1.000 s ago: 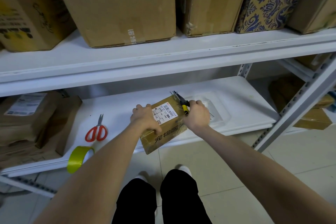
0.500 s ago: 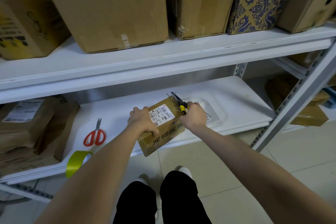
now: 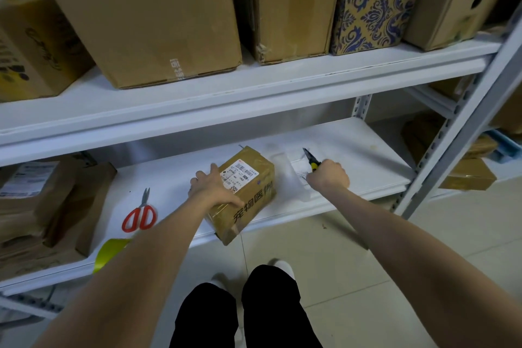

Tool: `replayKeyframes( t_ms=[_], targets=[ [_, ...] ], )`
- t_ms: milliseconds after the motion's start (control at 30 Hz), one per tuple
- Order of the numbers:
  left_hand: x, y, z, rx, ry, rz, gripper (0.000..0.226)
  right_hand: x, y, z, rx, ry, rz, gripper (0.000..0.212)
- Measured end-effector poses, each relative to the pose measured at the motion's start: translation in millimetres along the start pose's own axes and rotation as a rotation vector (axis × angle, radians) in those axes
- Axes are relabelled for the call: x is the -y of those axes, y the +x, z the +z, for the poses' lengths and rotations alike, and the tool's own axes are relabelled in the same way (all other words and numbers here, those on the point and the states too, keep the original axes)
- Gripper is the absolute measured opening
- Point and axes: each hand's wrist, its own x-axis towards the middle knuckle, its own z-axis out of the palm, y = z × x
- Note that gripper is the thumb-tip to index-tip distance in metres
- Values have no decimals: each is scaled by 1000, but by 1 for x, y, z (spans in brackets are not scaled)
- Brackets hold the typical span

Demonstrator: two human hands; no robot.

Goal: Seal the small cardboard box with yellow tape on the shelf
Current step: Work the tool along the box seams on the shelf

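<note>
Both forearms bare, reaching forward. Left hand [image 3: 216, 191] grips the small cardboard box [image 3: 254, 181], thumb splayed. Right hand [image 3: 329, 176] fisted round a yellow-black-handled tool [image 3: 312, 161], held apart.

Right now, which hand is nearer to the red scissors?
Left. The left hand holds the small cardboard box, just right of the red scissors; the right hand, gripping a yellow-and-black tool, is farther right, beyond the box.
</note>
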Motion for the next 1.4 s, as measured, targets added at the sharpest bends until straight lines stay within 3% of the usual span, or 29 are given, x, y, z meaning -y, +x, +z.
replayKeyframes(
  t_ms=[100, 200, 333, 433, 633, 800, 933, 1033, 1133, 1167, 1300, 1400],
  targets=[
    [3, -5, 0, -36, -2, -11, 141, -21, 2, 4, 67, -47, 94, 20],
    [14, -9, -1, -29, -23, -29, 147, -27, 1, 9, 119, -114, 125, 40],
    [32, -14, 3, 26, -100, -28, 149, -23, -3, 12, 92, -111, 103, 49],
    [38, -20, 5, 62, -187, -2, 144, -12, -10, 14, 2, -130, 6, 54],
    [38, -31, 9, -94, -184, -16, 122, 16, -34, 19, -47, -16, -292, 51],
    [33, -32, 10, -260, -319, -210, 127, 30, -54, 23, 83, 23, -508, 53],
    [31, -32, 10, -200, -243, -260, 129, 36, -61, 26, 221, -75, -665, 56],
    [32, -33, 8, -128, -169, -184, 111, 38, -63, 29, 239, -160, -716, 59],
    [32, -34, 0, -108, -148, -102, 53, 37, -59, 29, 258, -202, -689, 60],
    [32, -35, -2, -105, -163, -90, 44, 36, -58, 29, 266, -219, -679, 59],
    [28, -41, -2, -100, -216, -25, 44, 38, -59, 29, 324, -171, -571, 46],
    [22, -46, -5, 60, -266, 47, 48, 44, -57, 29, 362, -100, -490, 31]
  ],
)
